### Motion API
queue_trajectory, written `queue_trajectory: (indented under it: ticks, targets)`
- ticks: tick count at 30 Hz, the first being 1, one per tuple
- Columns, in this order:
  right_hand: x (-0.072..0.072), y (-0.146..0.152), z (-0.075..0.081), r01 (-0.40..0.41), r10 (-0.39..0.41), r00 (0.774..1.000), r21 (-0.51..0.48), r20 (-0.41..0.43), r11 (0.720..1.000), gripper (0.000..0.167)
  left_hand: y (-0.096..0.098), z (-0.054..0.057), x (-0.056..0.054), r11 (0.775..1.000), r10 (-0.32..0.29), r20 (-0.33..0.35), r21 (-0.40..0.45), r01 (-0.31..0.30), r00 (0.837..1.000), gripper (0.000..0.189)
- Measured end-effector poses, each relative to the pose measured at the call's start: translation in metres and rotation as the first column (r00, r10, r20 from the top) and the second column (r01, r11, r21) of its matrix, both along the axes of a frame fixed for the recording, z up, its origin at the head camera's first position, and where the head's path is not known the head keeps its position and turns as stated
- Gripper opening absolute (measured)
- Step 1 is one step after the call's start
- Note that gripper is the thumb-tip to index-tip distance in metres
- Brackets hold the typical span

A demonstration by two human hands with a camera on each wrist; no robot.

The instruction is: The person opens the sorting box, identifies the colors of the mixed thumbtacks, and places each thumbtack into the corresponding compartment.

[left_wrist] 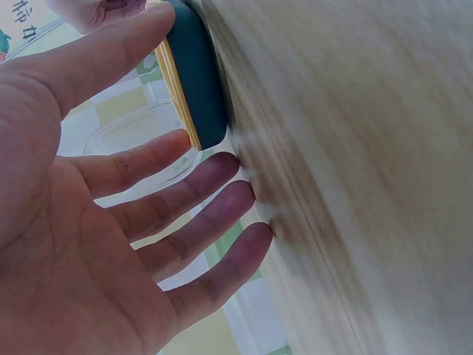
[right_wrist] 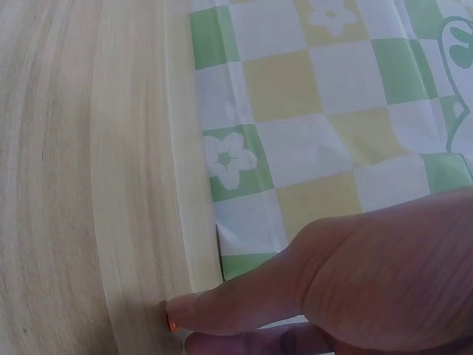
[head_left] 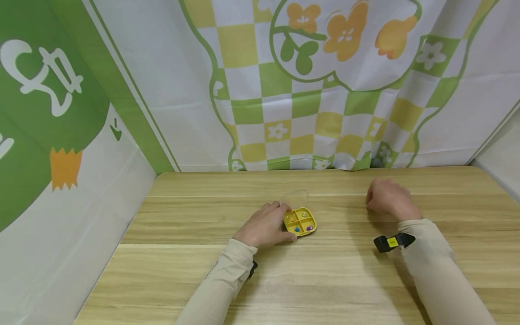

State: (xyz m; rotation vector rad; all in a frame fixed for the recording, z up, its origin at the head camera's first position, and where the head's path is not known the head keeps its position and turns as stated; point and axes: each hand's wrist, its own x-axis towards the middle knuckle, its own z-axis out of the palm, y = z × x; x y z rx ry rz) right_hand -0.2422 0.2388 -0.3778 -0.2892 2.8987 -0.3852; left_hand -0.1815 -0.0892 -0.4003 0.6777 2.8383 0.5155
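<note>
A small yellow pill box [head_left: 299, 221] with a dark teal underside lies on the table, its clear lid [head_left: 295, 198] swung up at the back. Dividers part it into several compartments. A blue bead [head_left: 297, 229] sits in the front left one and a purple piece [head_left: 309, 228] in the front right. My left hand [head_left: 264, 226] holds the box at its left side, thumb at the front and index fingertip at the back corner; the other fingertips rest on the tabletop. Farther right, my right hand [head_left: 390, 198] pinches a small orange-red piece [right_wrist: 173, 322] low over the table, mostly hidden by the thumb.
The wooden table [head_left: 203, 271] ends at the back against a checked, flower-printed cloth [head_left: 276, 108]. A green and white printed wall [head_left: 93, 189] stands along the left side. Black straps are on both wrists, such as the right wristband [head_left: 393, 242].
</note>
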Motion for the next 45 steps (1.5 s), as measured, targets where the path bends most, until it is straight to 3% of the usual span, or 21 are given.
queue_trajectory:
  ticks: [26, 36, 45]
  targets:
    - [0.0028, -0.0002, -0.0028, 0.025, -0.025, 1.000, -0.013, 0.002, 1.000, 0.025, 0.0003, 0.0005, 0.0006, 1.000, 0.000, -0.001, 0.001, 0.000, 1.000, 0.067]
    - [-0.0003, 0.0003, -0.0035, 0.009, -0.010, 1.000, -0.024, -0.015, 1.000, 0.014, 0.0007, 0.0022, 0.0015, 1.000, 0.002, -0.002, 0.001, -0.002, 1.000, 0.067]
    - [-0.0013, -0.0071, -0.0008, -0.049, 0.048, 0.999, -0.102, -0.008, 0.994, 0.007, 0.0005, 0.0017, 0.0013, 1.000, 0.001, -0.003, -0.001, -0.001, 1.000, 0.068]
